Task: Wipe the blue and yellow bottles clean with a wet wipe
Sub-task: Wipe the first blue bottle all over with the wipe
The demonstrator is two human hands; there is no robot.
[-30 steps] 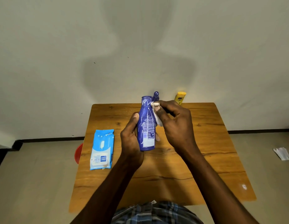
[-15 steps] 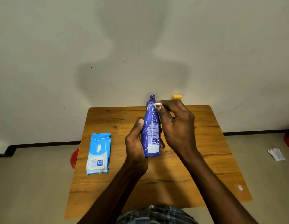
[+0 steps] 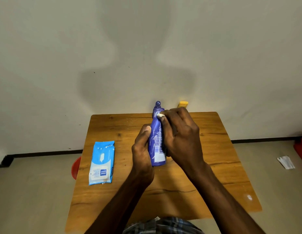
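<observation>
The blue bottle (image 3: 157, 141) is held above the wooden desk (image 3: 214, 166), tilted away — the left hand (image 3: 142, 154) wrapped around its lower body, the right hand (image 3: 181, 137) pinching a white wet wipe (image 3: 161, 115) against its neck. The yellow bottle (image 3: 183, 104) stands behind at the desk's far edge; a wipes pack (image 3: 101, 163) lies left.

The square table (image 3: 214, 149) is brown wood with visible grain, dark knots and a smooth, low-sheen finish. The tall blue plastic bottle (image 3: 157, 142) is glossy, with a printed label. The flat light-blue wipes pack (image 3: 102, 163) is shiny plastic film. The yellow cap (image 3: 183, 103) appears as matt plastic. The wall (image 3: 62, 56) is matt painted plaster.
</observation>
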